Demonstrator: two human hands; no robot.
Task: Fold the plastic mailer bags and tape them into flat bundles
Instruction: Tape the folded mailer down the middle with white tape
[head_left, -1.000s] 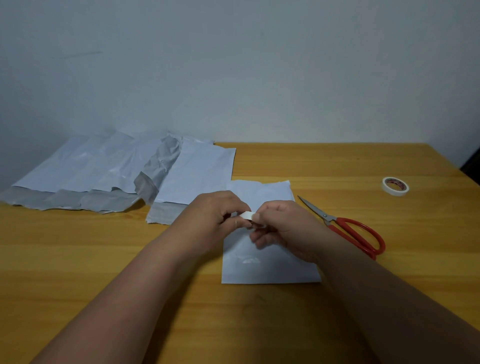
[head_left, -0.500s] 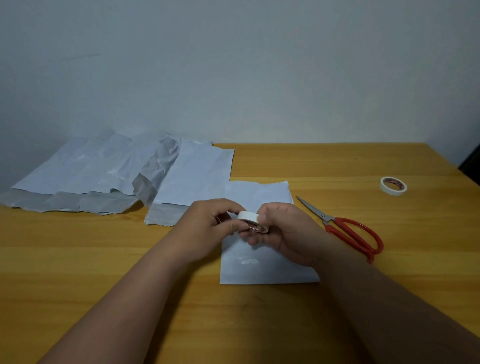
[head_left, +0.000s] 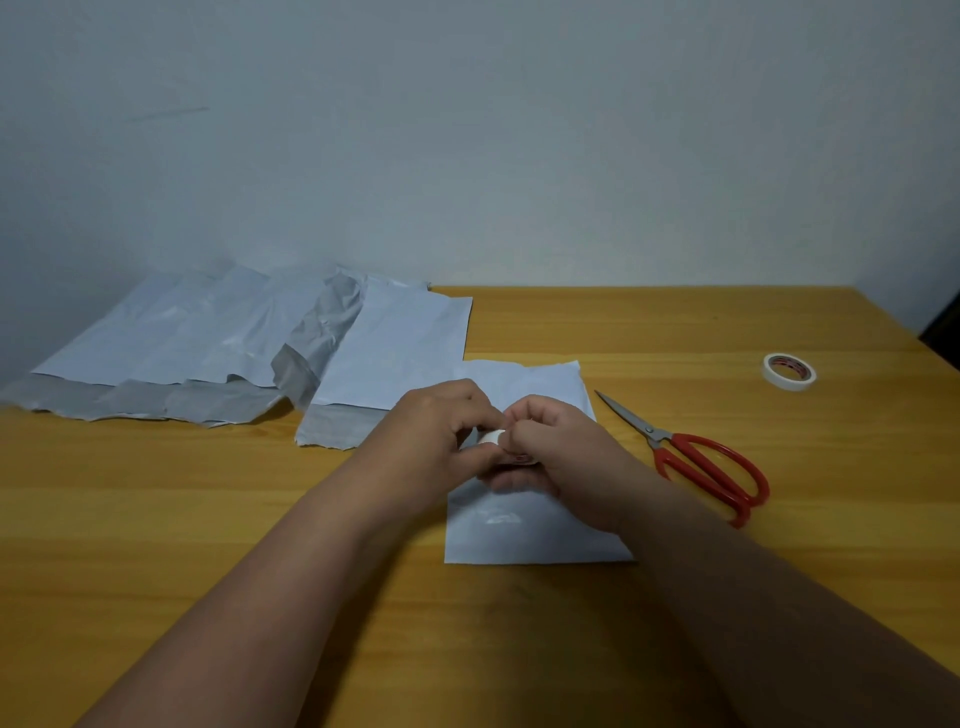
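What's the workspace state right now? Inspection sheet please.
Surface: wooden table, against a plain wall.
Job's things: folded mailer bag flat under the hands; unfolded mailer bags spread far left; tape roll held between both hands; second tape roll far right.
Clutter: red-handled scissors right of the folded bag, blades closed.
Grips: left hand and right hand both pinch the held roll.
Cables: nothing seen.
Surroundings: nothing seen besides the wall.

Two tape rolls (head_left: 789, 371) (head_left: 492, 437), one scissors (head_left: 696, 460), one folded mailer (head_left: 524, 530), several unfolded mailers (head_left: 208, 338).
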